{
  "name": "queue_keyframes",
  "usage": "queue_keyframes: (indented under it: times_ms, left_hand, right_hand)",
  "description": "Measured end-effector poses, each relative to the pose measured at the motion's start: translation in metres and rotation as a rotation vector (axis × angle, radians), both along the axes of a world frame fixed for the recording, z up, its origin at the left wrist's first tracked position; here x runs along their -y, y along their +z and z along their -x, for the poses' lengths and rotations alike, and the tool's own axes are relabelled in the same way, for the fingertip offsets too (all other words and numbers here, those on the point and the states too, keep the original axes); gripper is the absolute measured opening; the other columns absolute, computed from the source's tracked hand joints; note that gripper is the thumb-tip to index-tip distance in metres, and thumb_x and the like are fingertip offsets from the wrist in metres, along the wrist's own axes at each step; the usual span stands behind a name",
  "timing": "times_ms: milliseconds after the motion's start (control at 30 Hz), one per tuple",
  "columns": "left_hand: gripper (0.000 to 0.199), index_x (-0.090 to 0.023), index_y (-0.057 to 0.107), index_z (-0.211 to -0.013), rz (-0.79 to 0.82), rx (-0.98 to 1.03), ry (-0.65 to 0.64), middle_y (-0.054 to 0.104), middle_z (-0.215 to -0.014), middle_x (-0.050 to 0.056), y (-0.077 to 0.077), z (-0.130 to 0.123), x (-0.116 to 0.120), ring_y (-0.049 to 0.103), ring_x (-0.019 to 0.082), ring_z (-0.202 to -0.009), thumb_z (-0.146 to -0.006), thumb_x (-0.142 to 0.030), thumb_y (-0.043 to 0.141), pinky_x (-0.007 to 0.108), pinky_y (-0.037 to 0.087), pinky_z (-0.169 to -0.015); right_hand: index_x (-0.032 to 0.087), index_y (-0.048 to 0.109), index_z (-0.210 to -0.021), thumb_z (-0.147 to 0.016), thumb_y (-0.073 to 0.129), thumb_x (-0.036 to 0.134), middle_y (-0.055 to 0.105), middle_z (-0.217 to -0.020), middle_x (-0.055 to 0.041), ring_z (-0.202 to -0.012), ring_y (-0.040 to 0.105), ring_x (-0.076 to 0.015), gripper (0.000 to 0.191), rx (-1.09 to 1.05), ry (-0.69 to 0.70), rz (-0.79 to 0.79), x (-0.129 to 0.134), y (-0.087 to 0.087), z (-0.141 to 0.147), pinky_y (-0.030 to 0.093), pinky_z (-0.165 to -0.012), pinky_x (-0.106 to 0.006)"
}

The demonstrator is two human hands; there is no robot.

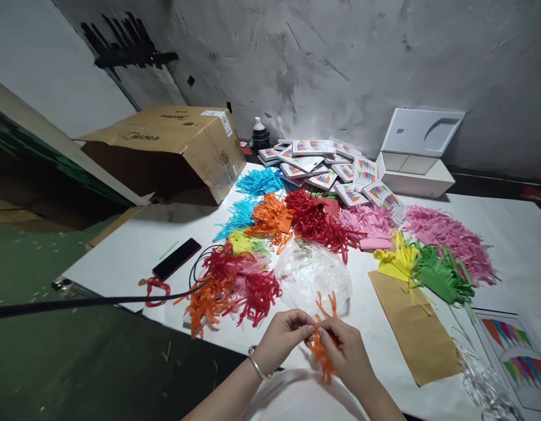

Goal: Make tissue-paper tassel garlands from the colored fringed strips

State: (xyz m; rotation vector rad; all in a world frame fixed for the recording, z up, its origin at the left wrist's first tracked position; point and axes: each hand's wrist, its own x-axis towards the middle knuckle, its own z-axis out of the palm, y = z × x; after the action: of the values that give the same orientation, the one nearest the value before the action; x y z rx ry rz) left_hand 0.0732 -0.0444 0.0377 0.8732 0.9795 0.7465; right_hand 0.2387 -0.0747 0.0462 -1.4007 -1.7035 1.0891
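Observation:
My left hand and my right hand meet at the table's near edge, both pinching the middle of an orange fringed paper strip. Its fringes stick out above and below my fingers. A silver bangle circles my left wrist. Just beyond my hands lies a clear plastic bag. To the left of it are bunches of red fringe and orange fringe. Red fringe, yellow fringe and green fringe bunches lie farther back and to the right.
A cardboard box lies open at the back left, near a phone. Printed packets are heaped by the wall beside a white box. Brown card and silvery strings lie right. A black cable crosses the left.

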Motion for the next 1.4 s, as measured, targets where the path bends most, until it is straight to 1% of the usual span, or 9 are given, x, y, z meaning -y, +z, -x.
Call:
queue_keyframes:
  times_ms: [100,200,400,567,733,900,1000,1200,1400]
  left_hand:
    - [0.014,-0.013,0.065,-0.075,-0.054,-0.056,-0.023,0.063,-0.063,0.001,0.000,0.001,0.000,0.056,0.011,-0.054,-0.072,-0.026,0.068,0.024,0.046,-0.056]
    - [0.004,-0.015,0.065,-0.074,-0.220,-0.211,-0.049,0.064,-0.066,0.001,0.002,0.003,0.001,0.057,0.012,-0.058,-0.074,-0.015,0.061,0.023,0.045,-0.057]
    - [0.020,-0.018,0.064,-0.082,-0.623,-0.508,-0.085,0.064,-0.076,0.003,0.009,0.017,0.001,0.057,0.015,-0.071,-0.074,-0.005,0.051,0.024,0.044,-0.067]
    - [0.025,-0.019,0.062,-0.082,-0.732,-0.595,-0.025,0.060,-0.077,0.003,0.004,0.038,-0.002,0.055,0.016,-0.075,-0.072,-0.001,0.047,0.026,0.044,-0.070]
    - [0.021,-0.020,0.059,-0.078,-0.686,-0.680,0.038,0.058,-0.078,0.003,-0.006,0.073,-0.019,0.056,0.017,-0.076,-0.075,-0.004,0.045,0.027,0.045,-0.070]
    - [0.019,-0.019,0.061,-0.080,-0.685,-0.985,0.209,0.056,-0.089,0.006,-0.024,0.127,-0.073,0.055,0.022,-0.088,-0.080,-0.010,0.045,0.038,0.046,-0.081]
    - [0.019,-0.019,0.064,-0.086,-0.709,-1.096,0.322,0.055,-0.098,0.008,-0.039,0.151,-0.115,0.053,0.024,-0.096,-0.081,-0.013,0.046,0.043,0.045,-0.089]
    - [0.020,-0.015,0.062,-0.090,-0.648,-1.130,0.417,0.056,-0.097,0.008,-0.064,0.168,-0.212,0.055,0.020,-0.097,-0.085,-0.008,0.044,0.036,0.046,-0.089]
    - [0.028,-0.017,0.063,-0.098,-0.600,-1.193,0.384,0.058,-0.105,0.008,-0.086,0.171,-0.287,0.052,0.023,-0.103,-0.073,-0.006,0.060,0.037,0.041,-0.091]
  right_hand:
    - [0.019,0.062,-0.084,-0.092,0.045,0.029,0.065,-0.077,-0.0027,-0.067,0.060,-0.0149,0.021,-0.003,0.024,0.001,0.000,0.001,0.000,0.045,-0.062,-0.023]
    - [0.022,0.062,-0.099,-0.091,0.047,0.025,0.067,-0.087,-0.0036,-0.076,0.062,-0.0164,0.018,0.021,0.073,-0.082,-0.001,-0.001,0.001,0.048,-0.068,-0.025]
    - [0.023,0.061,-0.094,-0.091,0.045,0.020,0.066,-0.080,-0.0030,-0.074,0.060,-0.0185,0.017,0.172,0.084,-0.310,-0.007,-0.010,0.013,0.047,-0.068,-0.030]
    - [0.021,0.060,-0.085,-0.091,0.044,0.024,0.063,-0.076,-0.0027,-0.071,0.059,-0.0181,0.018,0.176,0.046,-0.150,-0.011,-0.017,0.033,0.046,-0.065,-0.029]
    - [0.021,0.061,-0.089,-0.092,0.044,0.025,0.064,-0.079,-0.0023,-0.073,0.061,-0.0159,0.018,0.082,0.163,-0.021,-0.033,-0.035,0.067,0.049,-0.066,-0.026]
    - [0.022,0.053,-0.121,-0.089,0.048,0.022,0.058,-0.117,-0.0093,-0.111,0.054,-0.0210,0.033,0.148,0.145,-0.230,-0.104,-0.055,0.098,0.044,-0.095,-0.036]
    - [0.021,0.054,-0.122,-0.085,0.049,0.017,0.057,-0.119,-0.0108,-0.112,0.053,-0.0223,0.037,0.221,0.167,-0.266,-0.167,-0.071,0.123,0.043,-0.097,-0.039]
    - [0.017,0.062,-0.111,-0.073,0.051,0.007,0.064,-0.110,-0.0101,-0.104,0.059,-0.0225,0.040,0.267,0.184,-0.200,-0.289,-0.119,0.174,0.045,-0.093,-0.036]
    - [0.004,0.041,-0.133,-0.078,0.040,0.013,0.045,-0.134,-0.0222,-0.129,0.039,-0.0308,0.056,0.280,-0.137,-0.136,-0.370,-0.156,0.151,0.030,-0.105,-0.049]
